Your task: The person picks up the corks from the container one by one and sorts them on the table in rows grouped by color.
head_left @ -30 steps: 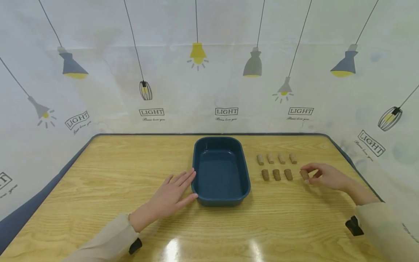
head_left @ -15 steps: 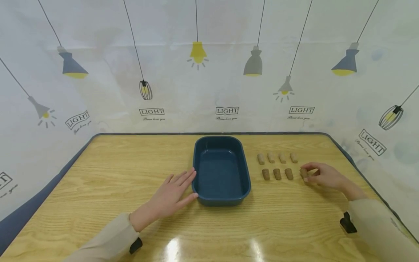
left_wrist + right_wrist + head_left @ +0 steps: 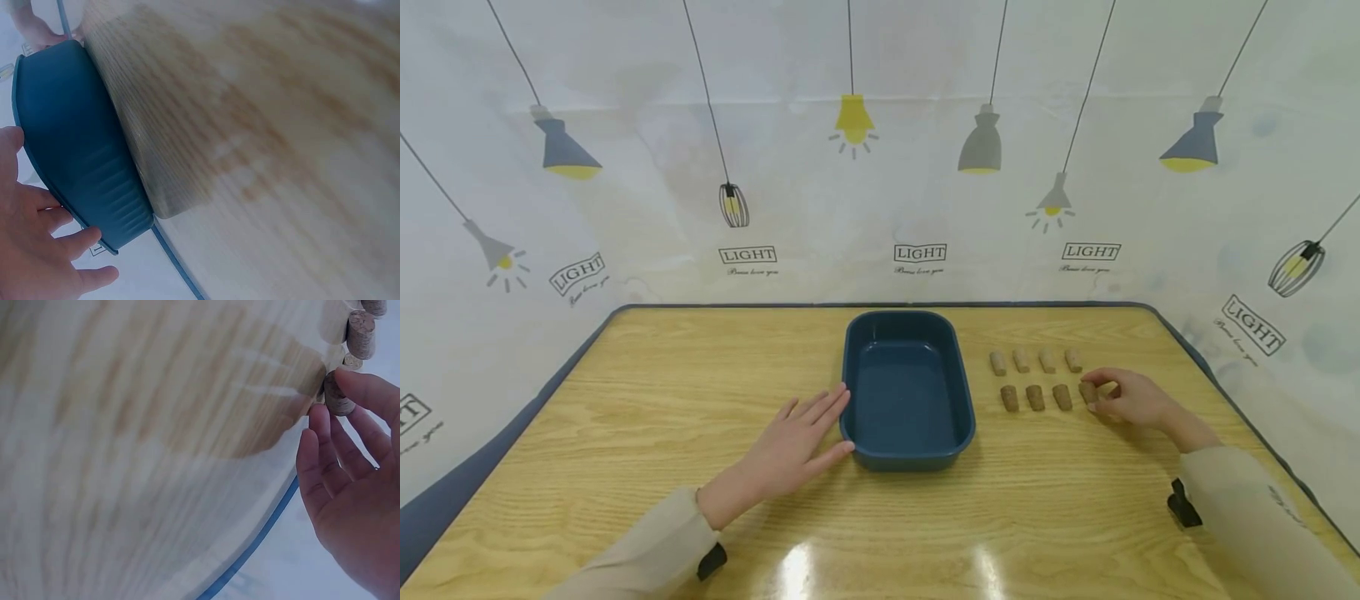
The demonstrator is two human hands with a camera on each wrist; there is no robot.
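A cork stopper (image 3: 1087, 394) at the right end of the near row is pinched between the thumb and fingers of my right hand (image 3: 1131, 400). In the right wrist view the same cork (image 3: 338, 400) shows between thumb and fingertips, on or close to the tabletop. Several darker corks (image 3: 1035, 397) lie to its left, and a row of lighter corks (image 3: 1047, 361) lies behind. My left hand (image 3: 786, 442) has its fingers extended, with fingertips touching the left rim of a deep blue rectangular dish (image 3: 906, 400). The left wrist view shows those fingers along the dish's rim (image 3: 53, 200).
The wooden table (image 3: 700, 358) has a dark blue edge at the back and sides. A pale curtain (image 3: 805, 175) printed with lamps hangs behind and along both sides. Black wrist straps (image 3: 1183, 502) show at both sleeves.
My right hand has moved slightly left with the cork, bringing it closer to the other corks of the near row. The left hand and the dish have stayed put.
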